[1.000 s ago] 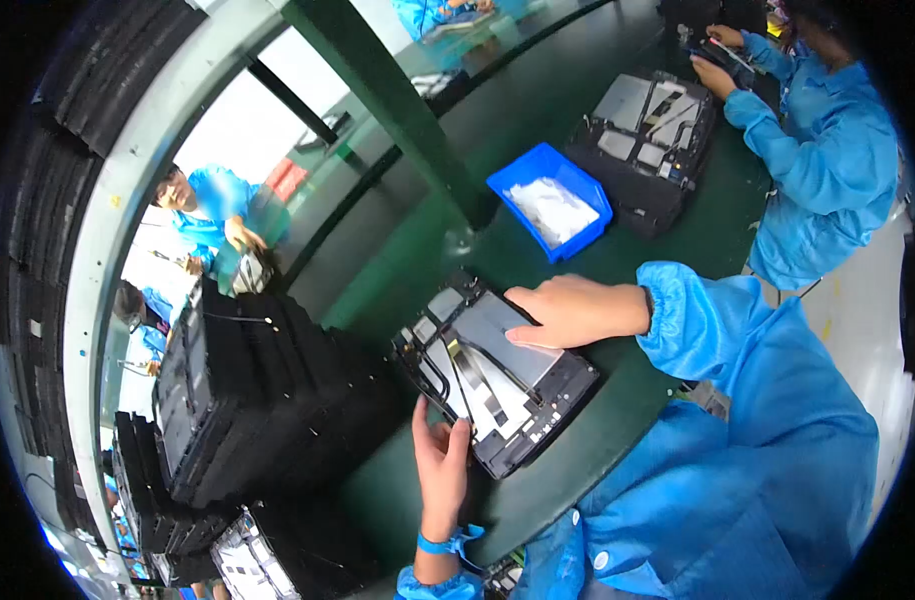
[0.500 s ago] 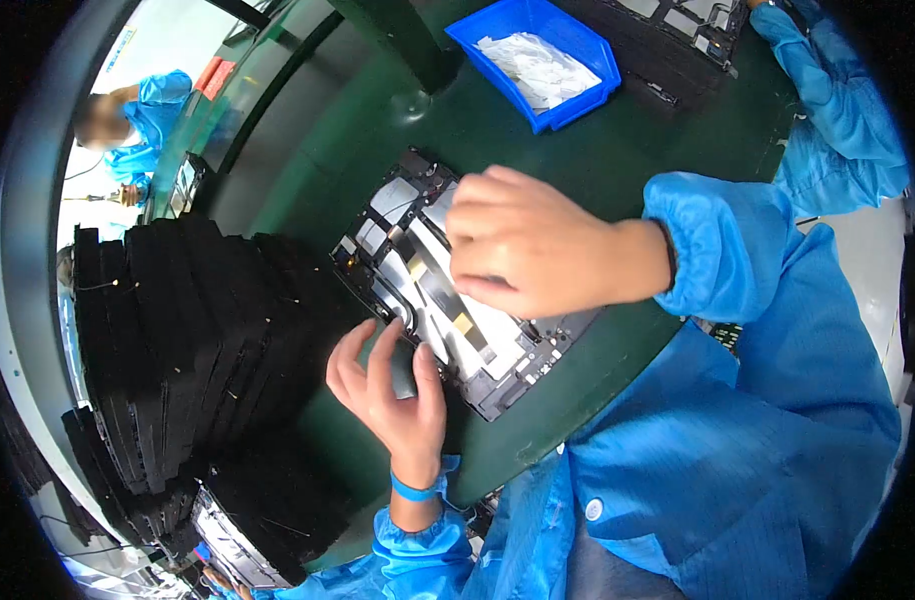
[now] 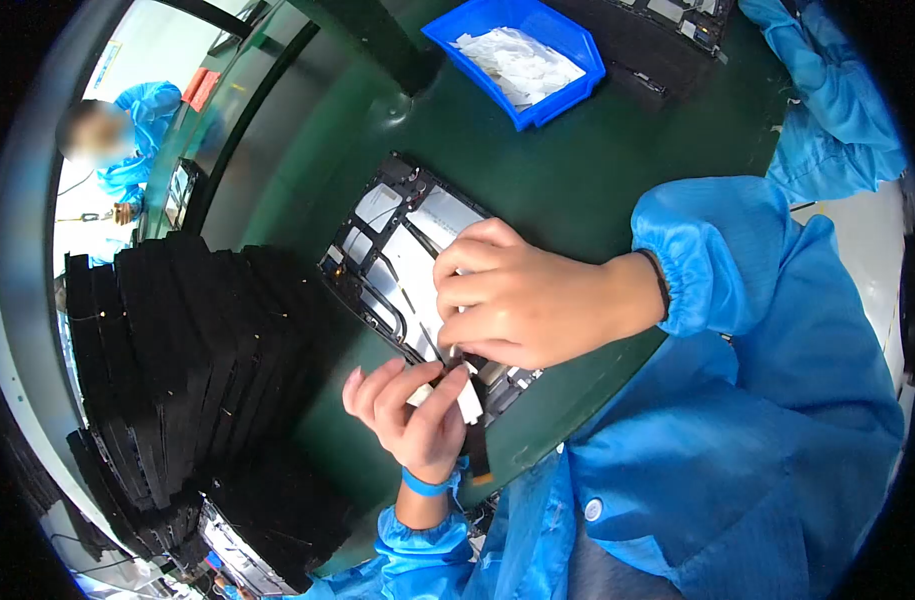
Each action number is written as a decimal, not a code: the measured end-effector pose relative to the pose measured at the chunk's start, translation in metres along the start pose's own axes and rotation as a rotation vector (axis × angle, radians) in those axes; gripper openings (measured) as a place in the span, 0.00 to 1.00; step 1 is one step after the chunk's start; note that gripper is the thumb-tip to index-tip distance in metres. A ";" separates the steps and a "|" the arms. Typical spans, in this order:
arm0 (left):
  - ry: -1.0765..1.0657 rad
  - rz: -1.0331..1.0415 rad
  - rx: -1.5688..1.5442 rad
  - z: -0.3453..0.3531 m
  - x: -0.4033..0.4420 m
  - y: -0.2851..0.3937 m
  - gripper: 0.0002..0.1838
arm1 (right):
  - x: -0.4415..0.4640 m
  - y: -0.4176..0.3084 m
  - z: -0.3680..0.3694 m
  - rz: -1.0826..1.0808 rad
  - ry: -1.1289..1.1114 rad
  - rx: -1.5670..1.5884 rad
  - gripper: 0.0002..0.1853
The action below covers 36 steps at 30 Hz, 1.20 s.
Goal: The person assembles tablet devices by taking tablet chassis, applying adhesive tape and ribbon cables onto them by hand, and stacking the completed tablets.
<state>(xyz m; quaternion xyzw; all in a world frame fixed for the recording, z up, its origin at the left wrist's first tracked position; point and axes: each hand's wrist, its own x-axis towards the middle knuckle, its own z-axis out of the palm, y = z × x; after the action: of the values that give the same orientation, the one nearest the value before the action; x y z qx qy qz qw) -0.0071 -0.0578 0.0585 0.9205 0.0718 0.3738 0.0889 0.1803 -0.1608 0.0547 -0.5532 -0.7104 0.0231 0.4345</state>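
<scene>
Green table [image 3: 677,130] below, left hand [image 3: 412,415] and right hand [image 3: 537,300] meet, seemingly handling a device's [image 3: 442,215] dark strip [image 3: 478,455]; care needed, grip unclear

Your left hand [image 3: 412,415] and right hand [image 3: 532,300] meet at a dark strip [image 3: 477,450] over the near part of an opened device [image 3: 445,216], with a blue bin [image 3: 565,101] of white pieces [image 3: 519,62] beyond.
</scene>
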 end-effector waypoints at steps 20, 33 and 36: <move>-0.021 -0.049 -0.243 -0.003 0.006 -0.001 0.09 | 0.033 0.057 -0.079 0.077 0.447 -0.391 0.04; -0.041 -0.506 -0.259 0.040 0.013 -0.023 0.07 | 0.008 0.026 -0.047 -0.201 -0.026 -0.145 0.07; -0.041 -0.535 -0.263 0.042 0.012 -0.023 0.08 | -0.004 0.016 -0.028 -0.305 -0.156 0.106 0.09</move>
<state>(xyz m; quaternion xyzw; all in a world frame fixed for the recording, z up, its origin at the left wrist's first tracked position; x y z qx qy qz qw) 0.0293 -0.0378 0.0325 0.8567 0.2611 0.3245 0.3043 0.2109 -0.1702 0.0620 -0.4119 -0.8154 0.0371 0.4051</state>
